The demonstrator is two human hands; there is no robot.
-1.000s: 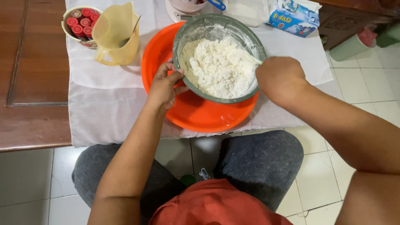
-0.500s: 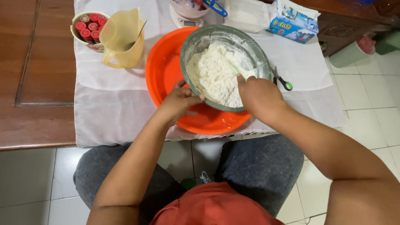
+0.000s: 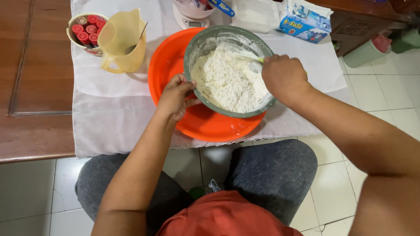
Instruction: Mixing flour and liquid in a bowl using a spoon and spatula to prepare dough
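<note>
Left hand [image 3: 175, 97] curled against the near left rim of the grey-green mixing bowl [image 3: 205, 41], thumb over the edge, fingers pressed to the outer wall. Right hand [image 3: 284, 76] closed in a fist round the pale handle of a utensil [image 3: 249, 56], probably a spatula, though only a short stretch of it shows above the mix. Bowl tilted toward the sitter and filled with crumbly white flour mixture [image 3: 227, 83]; seated inside a wider orange basin [image 3: 210, 126], touching its floor. Basin resting on a white cloth [image 3: 109, 113] spread over the brown wooden tabletop [image 3: 35, 87].

Just left of the basin, a yellowish plastic jug [image 3: 122, 41] with something thin standing in it. Touching the jug on its far left, a round tub of red-capped small bottles [image 3: 87, 30]. Beyond the bowl, a kitchen scale [image 3: 192, 19], partly cut off by the frame. To the right of that, a clear plastic box [image 3: 253, 15] and a blue-and-white packet [image 3: 304, 22]. Grey trousers and an orange shirt at the bottom of the view, above the pale tiled floor [image 3: 26, 196].
</note>
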